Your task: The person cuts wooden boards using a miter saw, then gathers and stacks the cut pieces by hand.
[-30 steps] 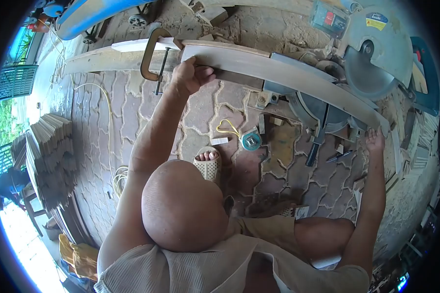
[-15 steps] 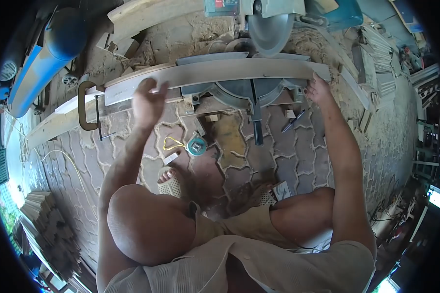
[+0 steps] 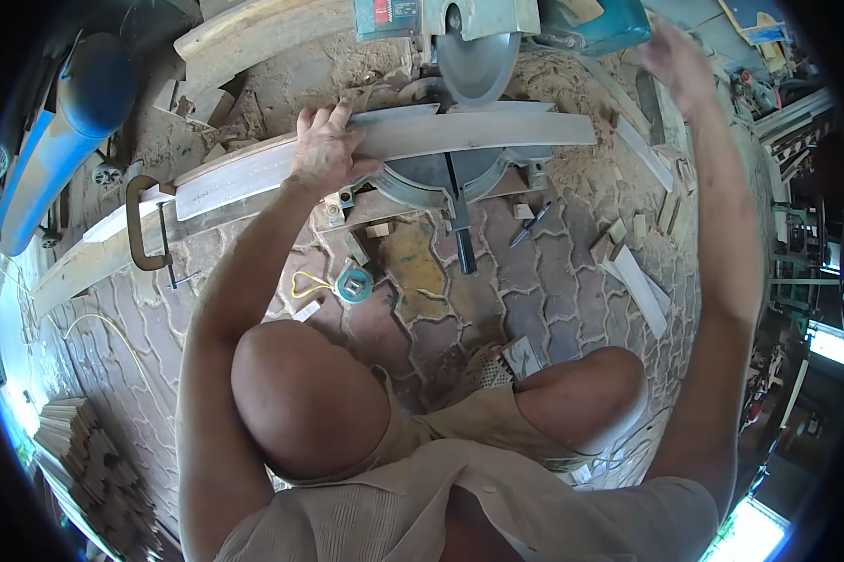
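Floor (image 3: 497, 304): surfaced with interlocking pavers, one marked by a yellowish patch; the far part is covered with sawdust (image 3: 572, 84). Laid directly upon it: centre, one teal tape measure (image 3: 354, 285) with yellow strap, a pale offcut (image 3: 307, 310) placed just beside; right of centre, one pen (image 3: 532, 225), set down aslant near a small wood block (image 3: 522, 212); right, pale strips (image 3: 642, 295), overlapped; left, a yellowish cord (image 3: 113, 323), laid in a curve; near left, stacked wooden slats (image 3: 89, 454), partly cropped. Mitre saw (image 3: 420, 171): set low, far; direct floor contact cannot be determined.

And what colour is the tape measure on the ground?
The tape measure is blue-green around its edge; the head view shows it best.
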`<move>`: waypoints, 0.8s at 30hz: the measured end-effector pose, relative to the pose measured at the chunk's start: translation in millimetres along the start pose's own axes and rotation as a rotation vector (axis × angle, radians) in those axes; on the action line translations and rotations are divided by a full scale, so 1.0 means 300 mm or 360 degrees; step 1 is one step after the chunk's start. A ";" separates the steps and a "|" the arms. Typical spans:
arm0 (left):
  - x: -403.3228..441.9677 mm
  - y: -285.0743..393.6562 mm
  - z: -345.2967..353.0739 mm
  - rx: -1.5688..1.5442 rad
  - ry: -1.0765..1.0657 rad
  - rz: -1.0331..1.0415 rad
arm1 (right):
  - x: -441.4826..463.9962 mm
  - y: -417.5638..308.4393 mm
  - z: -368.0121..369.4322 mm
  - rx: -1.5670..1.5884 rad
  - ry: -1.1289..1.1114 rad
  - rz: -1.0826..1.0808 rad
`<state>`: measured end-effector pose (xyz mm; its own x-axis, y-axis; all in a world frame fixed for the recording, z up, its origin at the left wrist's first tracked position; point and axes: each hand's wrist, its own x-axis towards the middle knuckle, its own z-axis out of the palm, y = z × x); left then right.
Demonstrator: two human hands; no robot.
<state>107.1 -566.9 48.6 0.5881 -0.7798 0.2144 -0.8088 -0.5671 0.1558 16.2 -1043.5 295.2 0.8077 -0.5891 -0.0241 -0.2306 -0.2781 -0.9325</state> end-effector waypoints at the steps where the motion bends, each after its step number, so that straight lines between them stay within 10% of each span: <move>1: -0.001 -0.001 0.000 0.0008 -0.0016 -0.0005 | 0.012 -0.072 0.030 0.0012 -0.0104 -0.0119; 11: -0.038 -0.030 -0.017 -0.0144 -0.0162 -0.0146 | 0.018 0.344 0.005 -0.0403 -0.0169 0.0294; 19: -0.455 -0.193 0.035 -0.0372 0.0772 -0.0909 | -0.275 0.944 0.019 0.0044 -0.0337 0.0866; 24: -0.581 -0.340 -0.085 0.0374 0.0566 -0.0797 | -0.304 1.036 0.051 -0.0134 -0.0113 0.1080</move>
<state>87.1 -366.4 20.0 0.8250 -0.2943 0.4825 -0.3920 -0.9129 0.1136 -120.8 -1064.6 2.0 0.5027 -0.6033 -0.6191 -0.7372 0.0749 -0.6715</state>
